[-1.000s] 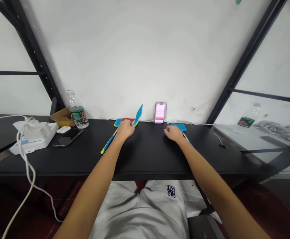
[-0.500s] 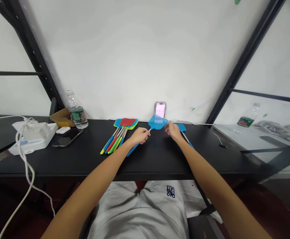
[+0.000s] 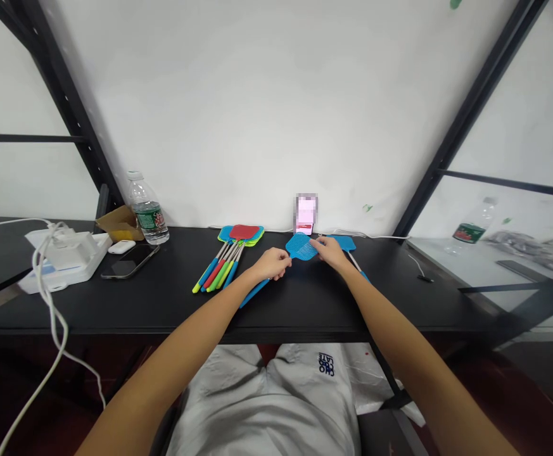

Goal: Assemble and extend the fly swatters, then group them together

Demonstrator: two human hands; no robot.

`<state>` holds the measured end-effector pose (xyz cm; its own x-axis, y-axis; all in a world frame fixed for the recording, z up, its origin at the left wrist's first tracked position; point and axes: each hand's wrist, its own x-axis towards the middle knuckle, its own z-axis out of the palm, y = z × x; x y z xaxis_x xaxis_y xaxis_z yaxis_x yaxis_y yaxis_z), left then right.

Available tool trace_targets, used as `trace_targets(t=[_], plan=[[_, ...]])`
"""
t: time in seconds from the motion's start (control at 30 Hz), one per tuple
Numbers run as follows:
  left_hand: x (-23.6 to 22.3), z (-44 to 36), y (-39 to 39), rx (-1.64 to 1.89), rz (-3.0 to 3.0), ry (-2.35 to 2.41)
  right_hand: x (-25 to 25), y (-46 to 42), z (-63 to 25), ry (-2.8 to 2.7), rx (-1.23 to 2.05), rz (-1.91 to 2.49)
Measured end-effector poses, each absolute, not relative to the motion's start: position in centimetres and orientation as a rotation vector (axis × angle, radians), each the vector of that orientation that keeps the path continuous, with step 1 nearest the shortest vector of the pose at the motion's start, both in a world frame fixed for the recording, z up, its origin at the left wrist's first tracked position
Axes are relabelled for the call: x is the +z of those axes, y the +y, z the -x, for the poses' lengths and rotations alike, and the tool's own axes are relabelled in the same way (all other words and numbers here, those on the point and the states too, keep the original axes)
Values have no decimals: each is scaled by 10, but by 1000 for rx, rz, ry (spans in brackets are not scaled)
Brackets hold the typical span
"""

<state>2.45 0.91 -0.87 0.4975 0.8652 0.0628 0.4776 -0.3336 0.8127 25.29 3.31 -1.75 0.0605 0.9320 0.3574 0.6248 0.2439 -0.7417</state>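
A blue fly swatter (image 3: 301, 247) is held between my hands above the black desk. My left hand (image 3: 274, 263) is closed on its shaft close to the head, and the blue handle sticks out below toward the desk's front. With thumb and fingers, my right hand (image 3: 327, 250) pinches the right edge of the mesh head. Behind the right hand lies another blue fly swatter (image 3: 345, 243), partly hidden by that hand and forearm. On the left, a fanned pile of several fly swatters (image 3: 244, 232) has a red one on top, with blue and green heads beneath.
A lit phone (image 3: 306, 212) leans against the wall behind the swatter. At left stand a water bottle (image 3: 148, 209), an open cardboard box (image 3: 120, 223), a dark phone (image 3: 130, 261) and a white power strip (image 3: 74, 259) with cables. A short cable (image 3: 421, 271) lies at right.
The held swatter has come down and nearer to me, tilting so the phone behind shows more. My right hand has moved slightly left and down onto the head's edge.
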Motion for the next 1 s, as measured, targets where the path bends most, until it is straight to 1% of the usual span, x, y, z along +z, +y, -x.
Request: trace_targets(t=[0.17,0.27,0.4,0.77,1.0], plan=[[-9,-25,5,643,-2097,1059,-21,36,-251,-1735,159,1524],[-8,-26,1,629,-2156,1025,-21,36,-251,-1748,65,1578],[-7,-29,-6,623,-2215,994,-20,36,-252,-1771,26,1585],[-8,-36,-7,741,-2333,941,-20,40,-256,-1779,11,1664],[-2,-36,-10,723,-2283,896,-17,38,-256,-1702,-33,1592]])
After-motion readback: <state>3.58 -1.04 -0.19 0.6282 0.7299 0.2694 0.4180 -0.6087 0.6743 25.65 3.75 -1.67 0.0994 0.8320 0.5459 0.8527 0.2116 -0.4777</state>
